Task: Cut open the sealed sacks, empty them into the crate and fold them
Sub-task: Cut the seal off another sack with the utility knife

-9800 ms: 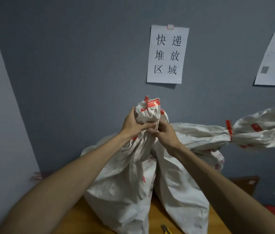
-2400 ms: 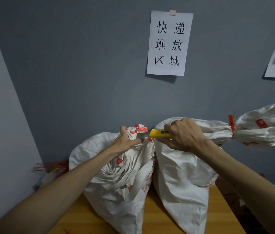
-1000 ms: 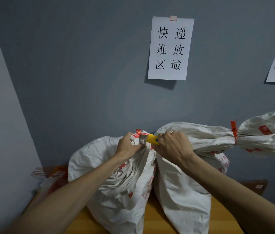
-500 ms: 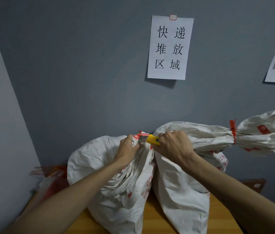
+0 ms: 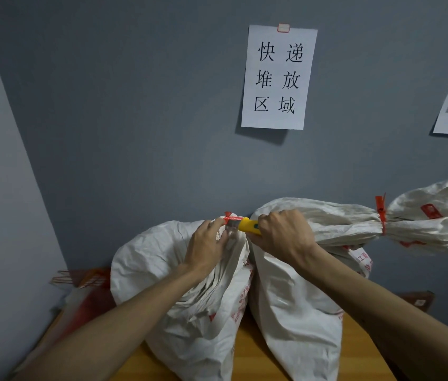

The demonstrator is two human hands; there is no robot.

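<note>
1. Since 2.4 s ago my right grip [image 5: 283,237] has slid left along the yellow knife [image 5: 248,226]; less handle shows.
2. It curls round the handle, with the blade at the red tie [image 5: 231,217] on the left sack [image 5: 162,270].
3. My left grip [image 5: 206,243] clutches that sack's bunched neck just below the tie.
4. The left sack stands touching the right sack [image 5: 294,312] on the wooden surface [image 5: 247,353].

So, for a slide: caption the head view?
Left hand grips the tied neck of a sack; right hand holds a yellow knife there.
</note>
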